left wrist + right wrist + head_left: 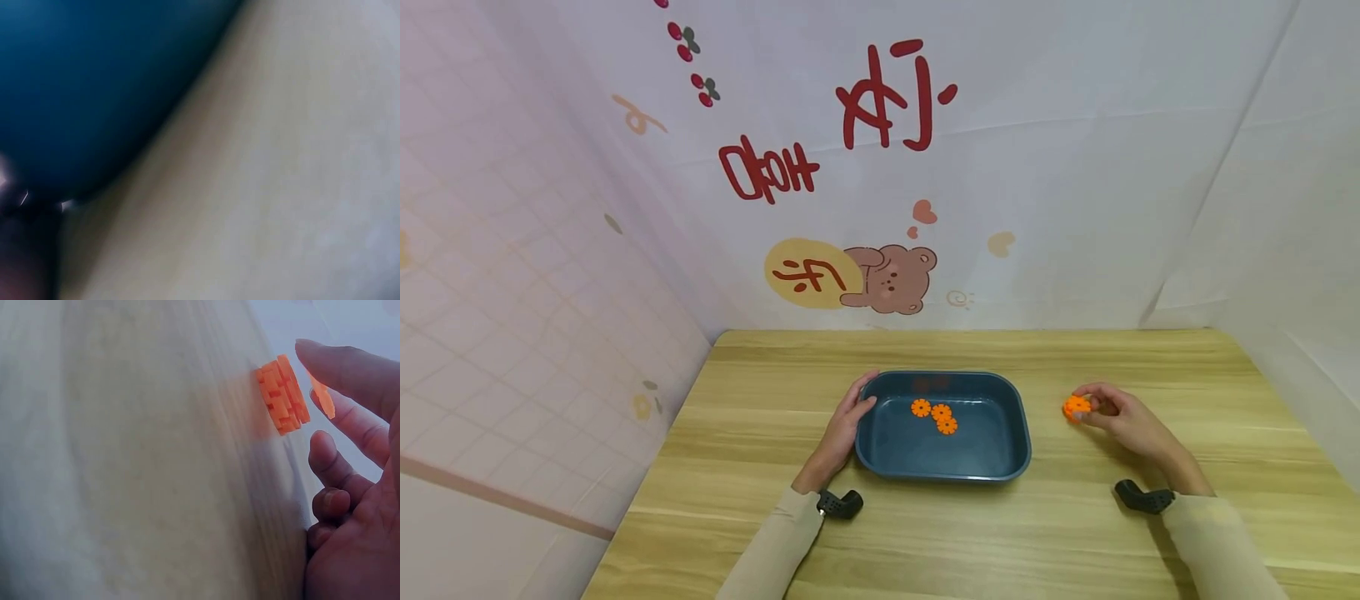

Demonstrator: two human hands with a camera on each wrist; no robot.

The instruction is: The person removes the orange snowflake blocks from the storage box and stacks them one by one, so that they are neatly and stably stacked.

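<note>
My left hand (842,429) grips the left side of a dark blue rectangular tray (880,471), with the thumb over its rim. Inside the tray, toward the back, lie three orange notched discs (921,407), two of them touching or overlapping. To the right of the tray, my right hand (1129,425) pinches a single orange notched disc (323,400) between thumb and forefinger. Just beyond it, a short stack of the same discs (281,395) stands on the table, a small gap apart from the pinched one. The other fingers of that hand are curled in.
The light wood table (970,542) runs back to a white printed cloth wall (1075,167), with another at the left. Black wrist cameras (1142,497) sit on both wrists. In the left wrist view, only the blurred tray side (94,81) and tabletop (281,156) show.
</note>
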